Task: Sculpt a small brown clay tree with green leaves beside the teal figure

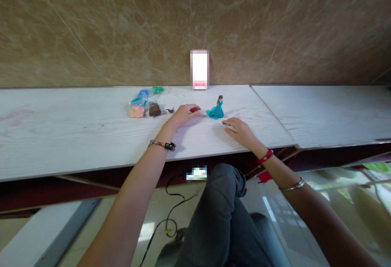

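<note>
A small clay figure in a teal dress stands upright on the white board table. My left hand rests on the table just left of the figure, fingers curled round a small dark red bit I cannot name. My right hand lies on the table to the figure's lower right, fingers bent over something small and pale. Neither hand touches the figure.
Left of my left hand lie lumps of clay: an orange one, a brown one, blue and green ones in clear wrap, and a tiny dark scrap. A white card leans on the marbled wall. A second board adjoins at right.
</note>
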`<move>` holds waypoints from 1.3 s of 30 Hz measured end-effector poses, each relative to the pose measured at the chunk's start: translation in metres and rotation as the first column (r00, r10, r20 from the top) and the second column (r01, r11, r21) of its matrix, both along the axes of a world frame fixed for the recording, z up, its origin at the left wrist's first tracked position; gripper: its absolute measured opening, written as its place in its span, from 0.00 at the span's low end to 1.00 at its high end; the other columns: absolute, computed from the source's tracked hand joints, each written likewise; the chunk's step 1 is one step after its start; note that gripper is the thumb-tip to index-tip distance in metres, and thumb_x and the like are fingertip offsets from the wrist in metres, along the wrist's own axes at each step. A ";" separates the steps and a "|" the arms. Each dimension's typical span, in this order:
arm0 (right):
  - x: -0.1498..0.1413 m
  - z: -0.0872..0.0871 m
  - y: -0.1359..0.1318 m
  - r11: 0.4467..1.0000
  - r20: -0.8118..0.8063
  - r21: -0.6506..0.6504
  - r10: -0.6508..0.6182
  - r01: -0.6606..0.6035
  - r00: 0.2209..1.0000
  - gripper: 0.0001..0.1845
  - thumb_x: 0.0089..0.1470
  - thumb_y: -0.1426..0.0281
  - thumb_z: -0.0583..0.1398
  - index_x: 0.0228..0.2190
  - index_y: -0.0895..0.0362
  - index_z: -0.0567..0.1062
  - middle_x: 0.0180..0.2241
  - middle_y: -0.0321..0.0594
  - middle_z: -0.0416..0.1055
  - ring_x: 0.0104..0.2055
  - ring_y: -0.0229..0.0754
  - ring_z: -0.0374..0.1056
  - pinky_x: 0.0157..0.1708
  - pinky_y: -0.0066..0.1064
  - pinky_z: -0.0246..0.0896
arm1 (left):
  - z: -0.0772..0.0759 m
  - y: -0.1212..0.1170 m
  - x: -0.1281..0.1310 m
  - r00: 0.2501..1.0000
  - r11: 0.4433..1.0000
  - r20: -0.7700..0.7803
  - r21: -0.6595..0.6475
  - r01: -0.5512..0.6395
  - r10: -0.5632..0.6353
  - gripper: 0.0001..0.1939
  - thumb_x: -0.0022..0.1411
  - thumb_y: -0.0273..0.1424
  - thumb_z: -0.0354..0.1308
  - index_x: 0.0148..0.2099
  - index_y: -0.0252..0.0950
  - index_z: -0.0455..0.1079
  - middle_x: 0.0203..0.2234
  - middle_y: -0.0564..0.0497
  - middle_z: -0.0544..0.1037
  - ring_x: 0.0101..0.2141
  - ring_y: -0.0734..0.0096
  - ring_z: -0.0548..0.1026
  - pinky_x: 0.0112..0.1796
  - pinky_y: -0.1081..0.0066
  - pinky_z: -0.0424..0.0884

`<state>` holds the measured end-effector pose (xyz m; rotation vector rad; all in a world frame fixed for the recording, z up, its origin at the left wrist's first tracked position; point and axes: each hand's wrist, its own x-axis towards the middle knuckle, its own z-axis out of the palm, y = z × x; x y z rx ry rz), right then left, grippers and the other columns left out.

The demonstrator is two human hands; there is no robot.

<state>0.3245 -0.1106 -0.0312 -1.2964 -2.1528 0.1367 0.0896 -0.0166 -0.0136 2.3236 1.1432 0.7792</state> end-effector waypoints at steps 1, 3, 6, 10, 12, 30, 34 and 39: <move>-0.001 0.001 0.001 1.000 -0.017 -0.013 -0.028 0.028 0.999 0.11 0.49 0.73 0.56 0.36 0.58 0.73 0.36 0.45 0.72 0.39 0.43 0.67 0.40 0.36 0.62 | 0.001 0.000 0.000 1.000 1.000 -0.004 -0.004 0.001 -0.001 0.15 0.56 0.36 0.50 0.40 0.32 0.70 0.36 0.46 0.76 0.36 0.69 0.72 0.39 0.69 0.67; -0.005 0.004 0.003 0.996 -0.039 -0.046 -0.083 0.081 0.996 0.07 0.47 0.74 0.58 0.31 0.58 0.74 0.32 0.43 0.73 0.35 0.42 0.68 0.37 0.34 0.62 | 0.002 -0.001 0.001 1.000 1.000 -0.013 -0.016 0.004 -0.004 0.15 0.56 0.36 0.49 0.40 0.32 0.70 0.36 0.46 0.76 0.35 0.68 0.72 0.39 0.69 0.67; -0.010 0.008 0.006 0.989 -0.083 -0.074 -0.137 0.131 0.987 0.05 0.45 0.75 0.58 0.27 0.58 0.74 0.29 0.41 0.74 0.32 0.40 0.68 0.35 0.32 0.62 | 0.003 -0.002 0.001 1.000 1.000 -0.017 -0.023 -0.001 0.000 0.15 0.55 0.36 0.49 0.39 0.32 0.70 0.35 0.46 0.76 0.35 0.68 0.72 0.39 0.68 0.67; -0.011 0.008 0.006 0.975 -0.251 -0.127 -0.210 0.183 0.945 0.08 0.44 0.73 0.59 0.31 0.57 0.74 0.28 0.39 0.75 0.27 0.38 0.68 0.31 0.31 0.62 | 0.003 -0.001 0.000 1.000 1.000 -0.024 -0.017 -0.014 0.014 0.15 0.55 0.36 0.49 0.39 0.33 0.70 0.35 0.47 0.76 0.35 0.68 0.72 0.39 0.68 0.67; -0.010 0.007 0.006 0.967 -0.350 -0.145 -0.247 0.208 0.904 0.09 0.44 0.71 0.60 0.31 0.57 0.74 0.27 0.39 0.75 0.26 0.38 0.68 0.29 0.31 0.62 | 0.002 0.000 -0.002 1.000 1.000 -0.027 -0.007 -0.016 0.016 0.14 0.55 0.36 0.49 0.39 0.34 0.71 0.34 0.48 0.77 0.34 0.68 0.73 0.38 0.68 0.67; 0.005 0.072 0.082 0.989 -0.503 -0.061 0.089 -0.138 0.860 0.07 0.40 0.69 0.61 0.24 0.59 0.72 0.24 0.37 0.72 0.26 0.36 0.66 0.28 0.29 0.60 | 0.048 0.018 0.046 0.920 0.998 0.389 0.011 -0.057 0.048 0.12 0.55 0.34 0.53 0.39 0.33 0.70 0.36 0.47 0.75 0.35 0.72 0.72 0.38 0.71 0.67; 0.006 0.082 0.086 0.974 -0.421 -0.080 0.160 -0.212 0.893 0.07 0.40 0.68 0.62 0.22 0.59 0.70 0.22 0.35 0.70 0.25 0.35 0.65 0.26 0.28 0.58 | 0.044 0.019 0.053 0.875 0.996 0.476 -0.023 -0.088 0.089 0.11 0.55 0.34 0.52 0.38 0.34 0.70 0.32 0.50 0.75 0.30 0.76 0.70 0.34 0.74 0.67; 0.009 0.089 0.089 0.972 -0.372 -0.052 0.195 -0.230 0.907 0.07 0.41 0.67 0.62 0.22 0.58 0.71 0.21 0.35 0.69 0.24 0.34 0.64 0.26 0.28 0.57 | 0.042 0.005 0.054 0.863 0.998 0.502 0.001 -0.060 0.051 0.09 0.54 0.33 0.53 0.36 0.34 0.70 0.33 0.50 0.75 0.31 0.76 0.69 0.33 0.74 0.66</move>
